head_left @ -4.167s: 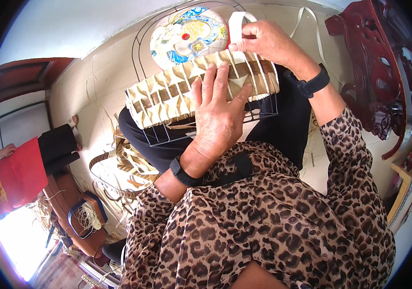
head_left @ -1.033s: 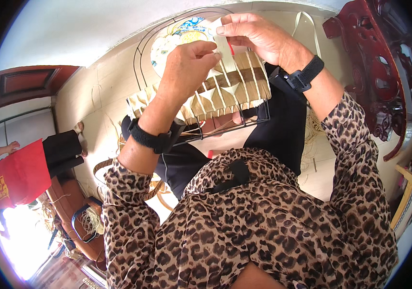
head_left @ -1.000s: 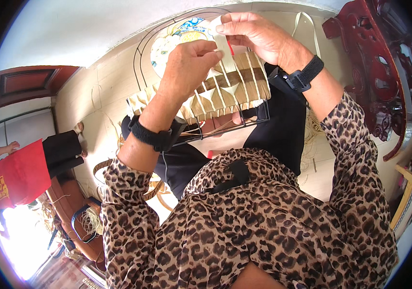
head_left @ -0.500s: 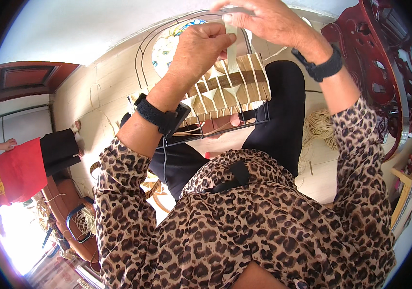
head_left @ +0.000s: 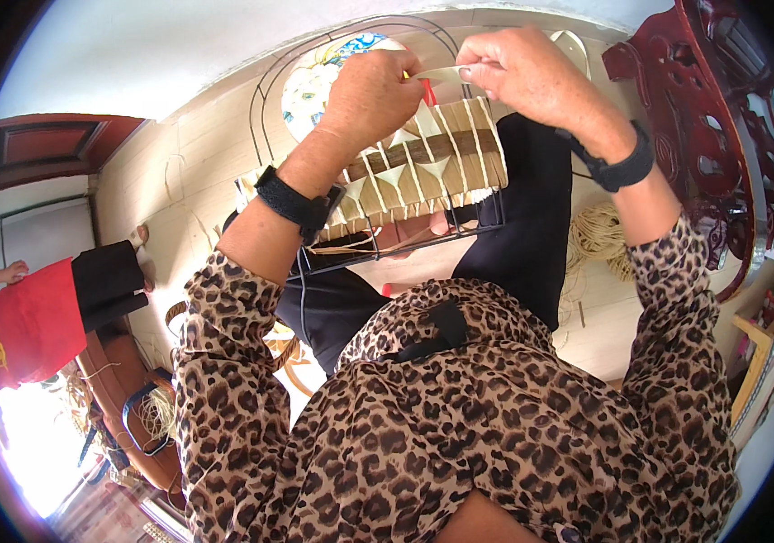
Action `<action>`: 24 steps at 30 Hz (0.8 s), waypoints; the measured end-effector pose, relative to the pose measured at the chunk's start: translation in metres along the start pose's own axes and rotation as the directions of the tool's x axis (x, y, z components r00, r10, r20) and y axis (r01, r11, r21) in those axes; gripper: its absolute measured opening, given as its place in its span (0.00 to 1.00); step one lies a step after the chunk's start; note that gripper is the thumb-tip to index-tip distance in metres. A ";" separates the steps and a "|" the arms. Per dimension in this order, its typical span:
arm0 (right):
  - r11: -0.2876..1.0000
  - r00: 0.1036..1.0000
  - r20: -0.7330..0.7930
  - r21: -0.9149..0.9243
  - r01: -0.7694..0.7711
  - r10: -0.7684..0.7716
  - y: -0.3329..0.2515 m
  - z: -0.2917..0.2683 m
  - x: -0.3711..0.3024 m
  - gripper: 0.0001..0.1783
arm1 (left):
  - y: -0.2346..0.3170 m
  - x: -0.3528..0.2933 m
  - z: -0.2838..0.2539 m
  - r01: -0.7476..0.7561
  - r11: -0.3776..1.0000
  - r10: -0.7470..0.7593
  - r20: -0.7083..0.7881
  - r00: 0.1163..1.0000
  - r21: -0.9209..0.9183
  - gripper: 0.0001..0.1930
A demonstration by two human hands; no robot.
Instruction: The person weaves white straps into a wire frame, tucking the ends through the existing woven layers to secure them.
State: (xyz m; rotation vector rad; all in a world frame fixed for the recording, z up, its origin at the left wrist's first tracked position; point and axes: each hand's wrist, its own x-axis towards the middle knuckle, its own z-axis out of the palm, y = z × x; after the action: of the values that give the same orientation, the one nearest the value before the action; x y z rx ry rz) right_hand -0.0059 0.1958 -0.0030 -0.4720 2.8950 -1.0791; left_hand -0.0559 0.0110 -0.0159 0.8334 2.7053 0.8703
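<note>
My left hand [head_left: 375, 90] pinches one end of a pale flat weaving strip [head_left: 442, 75]. The fingers of my right hand [head_left: 531, 77] are closed on the same strip, to the right. It runs nearly level between both hands, and a loose loop of it curves out beyond my right hand. Just below them a black wire frame [head_left: 337, 264] rests across my knees. On it is a woven panel [head_left: 423, 185] of tan and brown bands, crossed by pale strips with small pointed folds. A small red piece [head_left: 429, 91] shows under the strip. My left hand covers the panel's far left part.
A round patterned piece [head_left: 301, 95] in white, yellow and blue lies behind the frame. Coiled pale cord [head_left: 599, 235] is on the floor right of my knee, near carved dark-red furniture [head_left: 690, 149]. At left are a person in red [head_left: 29, 312] and a bundle of strands [head_left: 159, 412].
My right hand has come down and closed on the strip. The strip, hanging down from my left hand before, now stretches sideways between both hands.
</note>
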 end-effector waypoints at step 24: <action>0.905 0.861 -0.302 0.012 -0.425 0.408 -0.046 0.065 -0.041 0.07 | -0.025 0.022 -0.011 0.418 0.734 -0.177 0.444 0.878 -0.535 0.10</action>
State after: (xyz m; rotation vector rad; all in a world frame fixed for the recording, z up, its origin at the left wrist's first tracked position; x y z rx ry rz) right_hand 0.0531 0.1334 -0.0263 0.3470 3.0628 -1.0734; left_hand -0.0892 0.0011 -0.0213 0.3364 1.9421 1.2641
